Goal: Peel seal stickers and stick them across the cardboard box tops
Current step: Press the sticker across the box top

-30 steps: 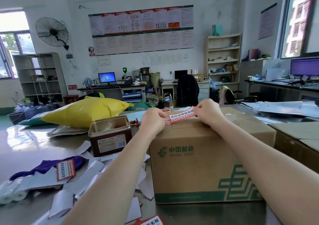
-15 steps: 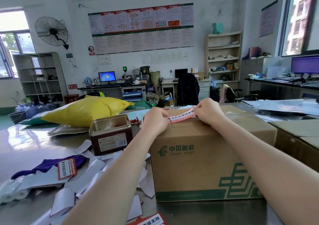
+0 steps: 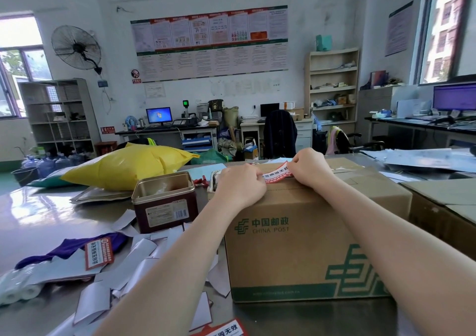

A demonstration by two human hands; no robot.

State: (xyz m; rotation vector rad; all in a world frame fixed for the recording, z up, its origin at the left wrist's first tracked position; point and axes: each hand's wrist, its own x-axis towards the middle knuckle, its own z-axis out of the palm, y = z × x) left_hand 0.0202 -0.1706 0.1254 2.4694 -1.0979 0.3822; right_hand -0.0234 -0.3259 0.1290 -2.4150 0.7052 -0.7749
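Cluttered steel worktop [image 3: 38, 214], and on it the cardboard box [image 3: 309, 232]. Stretched over its top near edge is the seal sticker [image 3: 277, 175], long axis left-right, print toward us. Left hand [image 3: 240, 188] and right hand [image 3: 307, 169] pinch its ends. Best to keep it taut, lower it square across the flap seam, then smooth outward.

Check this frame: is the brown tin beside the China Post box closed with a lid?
No. The brown tin left of the cardboard box stands open, its inside visible past the rim.
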